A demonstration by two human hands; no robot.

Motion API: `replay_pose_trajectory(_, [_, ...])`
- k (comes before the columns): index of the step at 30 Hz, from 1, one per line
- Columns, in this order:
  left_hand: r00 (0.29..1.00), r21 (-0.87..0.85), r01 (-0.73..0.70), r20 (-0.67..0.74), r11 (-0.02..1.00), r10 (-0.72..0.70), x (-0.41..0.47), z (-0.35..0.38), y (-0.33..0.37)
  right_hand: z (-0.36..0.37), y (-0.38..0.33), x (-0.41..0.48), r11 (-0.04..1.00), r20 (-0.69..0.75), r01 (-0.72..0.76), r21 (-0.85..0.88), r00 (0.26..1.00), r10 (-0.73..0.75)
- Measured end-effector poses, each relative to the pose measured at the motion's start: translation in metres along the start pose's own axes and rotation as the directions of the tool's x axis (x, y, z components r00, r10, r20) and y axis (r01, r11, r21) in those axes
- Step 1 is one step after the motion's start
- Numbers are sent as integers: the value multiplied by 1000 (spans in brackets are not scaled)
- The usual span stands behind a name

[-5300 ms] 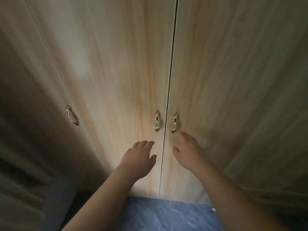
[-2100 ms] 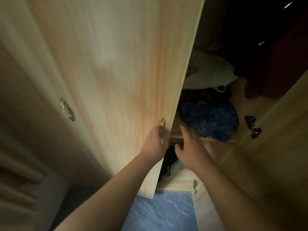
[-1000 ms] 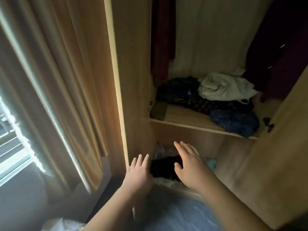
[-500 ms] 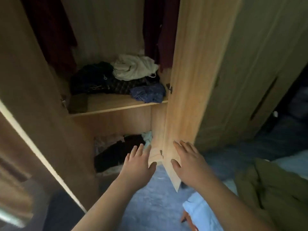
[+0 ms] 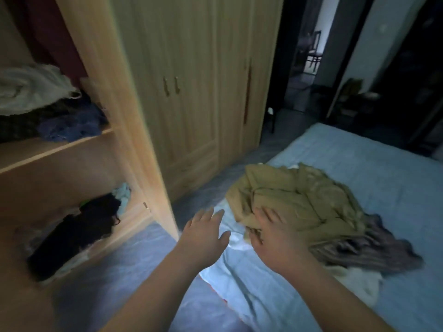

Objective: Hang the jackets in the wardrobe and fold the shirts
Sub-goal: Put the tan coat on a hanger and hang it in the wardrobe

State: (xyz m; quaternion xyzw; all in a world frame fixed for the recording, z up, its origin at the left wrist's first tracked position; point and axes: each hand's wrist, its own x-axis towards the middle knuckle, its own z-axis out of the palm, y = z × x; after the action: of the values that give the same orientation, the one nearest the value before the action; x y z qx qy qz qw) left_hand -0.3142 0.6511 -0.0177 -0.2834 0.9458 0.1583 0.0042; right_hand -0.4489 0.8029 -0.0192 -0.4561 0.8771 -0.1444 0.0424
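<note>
A crumpled tan jacket (image 5: 297,200) lies on the light blue bed (image 5: 359,159), on top of a grey-brown garment (image 5: 369,248) and a whitish one (image 5: 362,281). My right hand (image 5: 275,238) hovers with spread fingers at the near edge of the tan jacket; whether it touches the cloth I cannot tell. My left hand (image 5: 203,231) is held out flat and empty over the bed's corner. The wardrobe (image 5: 60,176) stands open on the left, its right door (image 5: 124,116) swung out towards me.
Loose clothes lie piled on the wardrobe shelf (image 5: 48,149), and dark clothes (image 5: 79,226) fill the bottom compartment. A second, closed wardrobe (image 5: 191,92) stands behind the door. Blue floor (image 5: 115,271) runs between wardrobe and bed. A dark doorway (image 5: 304,56) opens at the back.
Both wardrobe doors were pulled open. The view has since swung right from the wardrobe to the bed. Both hands left the door and now reach over the bed's clothes pile.
</note>
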Motion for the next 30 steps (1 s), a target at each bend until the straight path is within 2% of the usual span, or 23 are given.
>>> replay_pose_trajectory(5, [974,-3,-226,32,974,226,17,47,118,-26,112,-70,979,-32,-200,-37,980,199])
replay_pose_trajectory(13, [919,-53,-381,88,923,385,58,89,218,-47,211,-114,935,-91,-354,15,931,354])
replay_pose_trajectory(17, [896,-77,-420,120,904,427,85,100,223,-38,228,-96,932,-74,-361,28,929,362])
replay_pose_trajectory(24, [913,-164,-358,144,919,382,174,124,195,-8,259,-20,915,17,-403,20,915,402])
replay_pose_trajectory(30, [890,-246,-289,286,925,354,265,165,156,37,295,58,876,124,-482,10,870,477])
